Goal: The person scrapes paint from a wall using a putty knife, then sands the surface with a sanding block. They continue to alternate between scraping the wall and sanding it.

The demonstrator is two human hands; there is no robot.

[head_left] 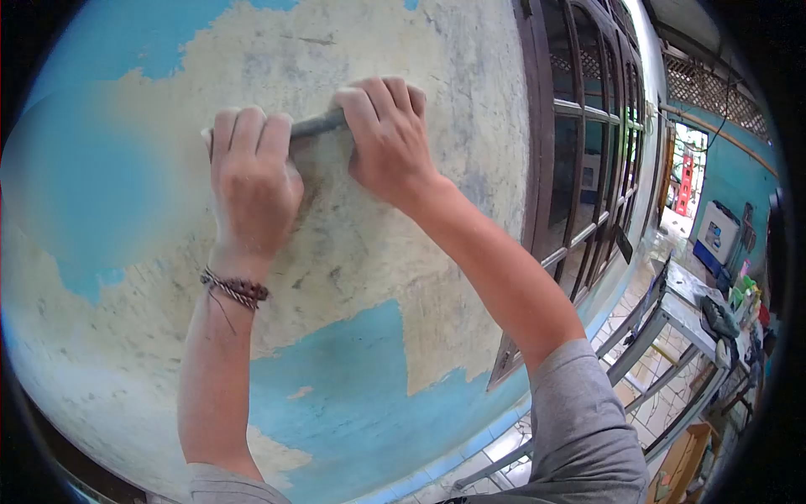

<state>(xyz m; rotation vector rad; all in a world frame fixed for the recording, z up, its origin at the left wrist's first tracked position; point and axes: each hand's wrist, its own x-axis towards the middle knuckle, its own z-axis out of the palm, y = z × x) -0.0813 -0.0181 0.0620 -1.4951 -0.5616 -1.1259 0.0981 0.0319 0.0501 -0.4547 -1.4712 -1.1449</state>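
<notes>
1. Gripping a narrow grey scraper (316, 125) with both fists, the person presses it flat against the wall (395, 252); the left hand (252, 181) is curled shut over one end, knuckles outward, and the right hand (388, 139) is clenched over the other end; only a short grey length of the tool shows between them.

2. The scraper lies nearly level, slightly higher at the right, touching the bare pale plaster high on the wall; its working edge is hidden behind the fingers, so I cannot tell which way it faces.

3. A braided bracelet (237, 290) circles the left wrist; grey sleeves (588, 420) cover both upper arms.

4. Around the hands the wall is mostly stripped to cream plaster with dark streaks; blue paint (353, 386) remains in a patch below the arms, and more blue lies at the far left and along the top edge.

5. To the right stands a dark wooden window frame (579, 151) with many panes; beyond it a metal table (672, 311) carries small items, well apart from the hands.

6. Judging from this, the step in hand is scraping paint off the wall, with a two-handed stroke under way; much is already bare.

7. The next move seems to call for firm, even pressure from both fists and a steady pull across the plaster, then a shift towards the remaining blue patches; a tilted blade could gouge the surface.
</notes>
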